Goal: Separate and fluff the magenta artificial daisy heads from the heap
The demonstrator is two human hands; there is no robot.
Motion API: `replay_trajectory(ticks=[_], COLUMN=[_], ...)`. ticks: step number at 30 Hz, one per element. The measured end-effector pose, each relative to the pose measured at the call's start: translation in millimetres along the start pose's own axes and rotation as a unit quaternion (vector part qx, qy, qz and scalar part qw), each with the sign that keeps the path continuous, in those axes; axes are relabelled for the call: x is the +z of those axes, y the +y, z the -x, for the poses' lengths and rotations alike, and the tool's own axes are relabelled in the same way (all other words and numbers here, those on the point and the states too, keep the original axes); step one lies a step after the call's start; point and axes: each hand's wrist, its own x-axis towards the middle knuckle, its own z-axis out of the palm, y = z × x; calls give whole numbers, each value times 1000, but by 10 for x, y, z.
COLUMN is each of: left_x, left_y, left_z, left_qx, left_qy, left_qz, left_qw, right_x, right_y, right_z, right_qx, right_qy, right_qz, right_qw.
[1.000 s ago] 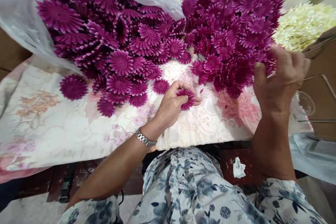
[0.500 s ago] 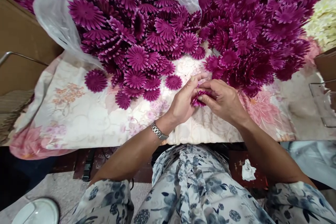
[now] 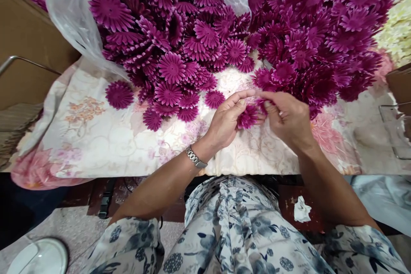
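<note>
My left hand point(image 3: 226, 120) and my right hand point(image 3: 287, 117) meet over the front middle of the table, both pinching one small magenta fabric flower point(image 3: 247, 116). A metal watch is on my left wrist. Just beyond my fingers lie loose flat magenta petal discs point(image 3: 171, 68) spilling from a clear plastic bag point(image 3: 73, 17) at the left. A heap of assembled magenta flowers point(image 3: 321, 30) rises at the right, close behind my right hand.
A floral cloth point(image 3: 96, 137) covers the table. Cream flowers point(image 3: 396, 30) lie at the far right, with a clear tray point(image 3: 396, 130) below them. A cardboard box point(image 3: 22, 51) stands at the left. A white plate point(image 3: 38, 257) sits on the floor.
My right hand came down from the heap at the right and joined my left hand on the flower. The view shifted left.
</note>
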Motion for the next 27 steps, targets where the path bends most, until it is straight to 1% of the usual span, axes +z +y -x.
replay_trajectory(ticks=[2,3,4,6,7,8,9,10,11,12,13,14,15,16,18,20,27], left_x=[0,3,7,16,21,27,32,38,44,50,56,61,64,66,67,66,55], left_y=[26,40,54,75,82,86,88,89,89,87,86,84,81,78,69,60,51], left_z=[3,4,5,6,5,4,4,4,5,6,8,9,11,11,12,13,19], left_qx=[-18,-24,-28,-35,-40,-47,-52,-54,-54,-51,-47,-43,-40,-40,-42,-45,-37], left_qy=[-8,-12,-15,-17,-17,-16,-15,-13,-12,-11,-8,-4,0,4,14,24,28], left_qz=[18,27,35,51,58,65,71,77,80,82,83,80,75,67,47,31,13], left_qw=[1000,999,999,998,997,997,996,996,995,995,995,996,996,997,998,998,999], right_x=[-205,-324,-439,-612,-650,-649,-607,-531,-428,-310,-187,-72,27,105,188,198,153], right_y=[151,239,325,445,461,440,384,300,199,93,-6,-87,-145,-178,-186,-152,-66], right_z=[-75,-126,-179,-266,-289,-293,-279,-250,-213,-173,-136,-106,-84,-71,-62,-64,-49], right_qx=[37,64,91,180,198,188,150,88,16,-30,-56,-63,-62,-55,-38,-31,-32], right_qy=[50,81,99,115,124,132,134,127,98,51,-3,-54,-81,-97,-97,-92,-96], right_qz=[53,98,168,306,345,352,327,275,204,130,71,33,-3,-33,-86,-115,-136], right_qw=[997,990,976,928,909,907,924,949,974,990,996,996,995,993,991,989,986])
